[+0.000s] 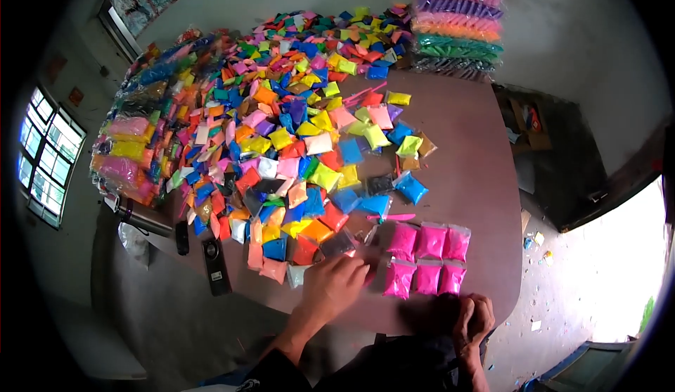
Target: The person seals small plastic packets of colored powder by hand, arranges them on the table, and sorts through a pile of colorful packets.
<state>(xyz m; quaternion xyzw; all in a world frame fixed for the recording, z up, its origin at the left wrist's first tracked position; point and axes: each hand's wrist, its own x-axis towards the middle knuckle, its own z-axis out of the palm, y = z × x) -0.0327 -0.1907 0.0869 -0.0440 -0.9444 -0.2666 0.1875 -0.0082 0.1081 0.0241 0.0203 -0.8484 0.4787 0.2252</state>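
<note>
Several bright pink packets [427,277] lie in two rows of three near the table's front right. Just left of them is my left hand [334,288], its fingers curled and closed at the edge of the mixed packet pile [281,139]. A small dark pinkish bit shows by its fingertips, too unclear to name. My right hand [477,318] is closed at the front table edge, below the right end of the pink packets; its fingers hide whatever may be inside. Beyond the rows lies a thin pink stick-like piece [392,217], with a blue packet [410,188] behind it.
Large clear bags of coloured packets [126,149] are heaped at the left. A tall stack of bagged coloured pieces [458,23] stands at the back right. A black device [216,269] and a metallic cylinder [140,217] lie at the left edge. The brown table [457,139] has a rounded right corner.
</note>
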